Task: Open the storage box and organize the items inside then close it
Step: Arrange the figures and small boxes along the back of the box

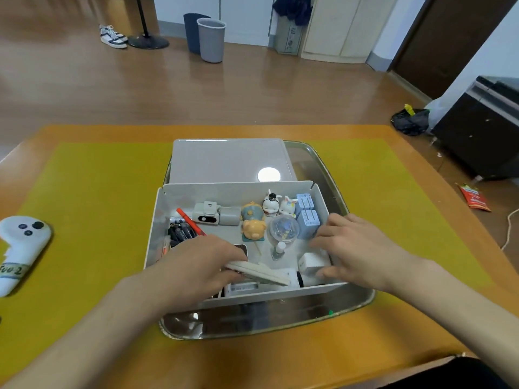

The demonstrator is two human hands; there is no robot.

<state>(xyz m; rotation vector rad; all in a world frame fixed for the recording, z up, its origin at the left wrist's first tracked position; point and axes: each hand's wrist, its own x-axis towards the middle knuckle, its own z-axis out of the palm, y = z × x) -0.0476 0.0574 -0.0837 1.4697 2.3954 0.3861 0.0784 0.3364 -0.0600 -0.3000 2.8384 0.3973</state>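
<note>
While the storage box point(157, 234) is sitting open on the metal tray point(351, 304), lid point(224, 161) lying just beyond it, sorting is underway. Left hand point(196, 265) is curling its fingers point(227, 275) round a flat white piece point(261, 272) at the near wall. Right hand point(356, 248) is spreading loosely, fingertips point(318, 242) touching the blue boxes point(307, 223), thumb beside a white cube point(310, 263); gripping nothing, as far as shows. Advice: lift the flat piece level, clear of the figurines point(252, 226) just past the knuckles.

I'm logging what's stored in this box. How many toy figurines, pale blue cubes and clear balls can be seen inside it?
Toy figurines: 3, a pig, a black-and-white one and a bunny
Pale blue cubes: 2
Clear balls: 1
Total: 6
</note>
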